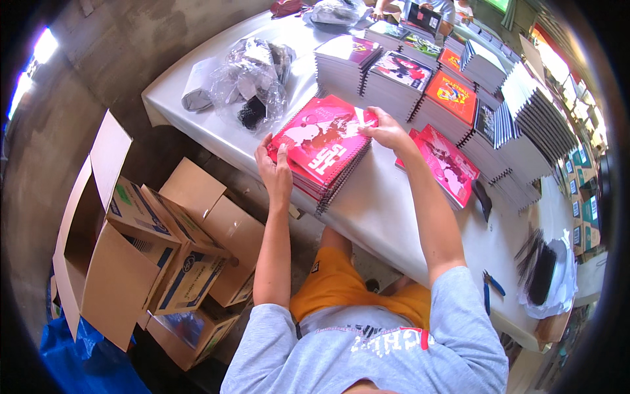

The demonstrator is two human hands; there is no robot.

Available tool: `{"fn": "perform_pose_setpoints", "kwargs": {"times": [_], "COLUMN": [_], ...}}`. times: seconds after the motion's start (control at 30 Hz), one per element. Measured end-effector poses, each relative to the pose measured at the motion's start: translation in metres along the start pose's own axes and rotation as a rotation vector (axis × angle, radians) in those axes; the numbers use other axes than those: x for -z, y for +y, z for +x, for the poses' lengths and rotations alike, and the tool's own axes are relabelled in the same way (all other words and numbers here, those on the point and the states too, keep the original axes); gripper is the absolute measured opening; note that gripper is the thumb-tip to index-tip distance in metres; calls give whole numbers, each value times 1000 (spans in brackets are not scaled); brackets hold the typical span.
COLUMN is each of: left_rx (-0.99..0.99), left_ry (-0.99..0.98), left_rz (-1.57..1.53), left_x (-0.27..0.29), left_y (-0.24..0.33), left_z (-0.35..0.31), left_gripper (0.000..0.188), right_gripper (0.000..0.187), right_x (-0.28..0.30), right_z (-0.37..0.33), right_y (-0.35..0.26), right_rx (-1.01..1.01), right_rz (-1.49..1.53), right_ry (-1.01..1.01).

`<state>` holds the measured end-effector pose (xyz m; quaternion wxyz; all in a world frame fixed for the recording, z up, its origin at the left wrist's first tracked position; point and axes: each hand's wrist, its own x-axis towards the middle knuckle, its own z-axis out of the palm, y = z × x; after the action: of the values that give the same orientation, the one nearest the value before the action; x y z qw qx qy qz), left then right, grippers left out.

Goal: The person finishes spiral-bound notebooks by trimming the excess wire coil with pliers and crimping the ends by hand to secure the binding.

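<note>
A stack of pink-red spiral notebooks [321, 141] sits near the table's front edge, its black coils along the side. My left hand [275, 167] grips the top notebook at its left edge, thumb on the cover and fingers along the side. At the far right corner, my right hand [387, 131] pinches the same notebook between thumb and fingers. Just right of my right forearm lies a second pile of pink notebooks [446, 164]. How many notebooks my fingers hold is hidden.
Tall stacks of spiral notebooks [397, 71] line the table's far right. Crumpled clear plastic [252, 79] lies at the far left. Pliers [491, 289], a dark tool [482, 200] and loose black coils [541, 272] are to my right. Cardboard boxes [190, 262] fill the floor left. Another person's arm [380, 9] shows behind.
</note>
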<state>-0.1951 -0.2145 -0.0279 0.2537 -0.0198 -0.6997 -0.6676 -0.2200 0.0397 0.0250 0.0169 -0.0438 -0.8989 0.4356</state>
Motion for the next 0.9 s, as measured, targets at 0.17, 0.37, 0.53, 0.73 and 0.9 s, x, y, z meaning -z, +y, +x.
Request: {"fn": "perform_pose_setpoints", "kwargs": {"times": [0.17, 0.37, 0.53, 0.73, 0.9], "left_rx": [75, 78, 0, -506, -857], "left_ry": [131, 186, 326, 261, -24], "left_rz": [-273, -357, -233, -143, -48], "left_x": [-17, -21, -13, -36, -62], "left_y": [-4, -12, 7, 98, 124], "left_z": [1, 2, -3, -43, -78], "left_gripper": [29, 29, 24, 33, 36], "right_gripper": [82, 73, 63, 85, 75], "right_x": [8, 17, 105, 162, 198], "right_z": [7, -14, -76, -120, -109], "right_y": [-15, -22, 69, 169, 182], "right_rx": [89, -107, -343, -755, -599], "right_rz": [-286, -451, -661, -438, -424], "right_ry": [-153, -3, 441, 380, 161]}}
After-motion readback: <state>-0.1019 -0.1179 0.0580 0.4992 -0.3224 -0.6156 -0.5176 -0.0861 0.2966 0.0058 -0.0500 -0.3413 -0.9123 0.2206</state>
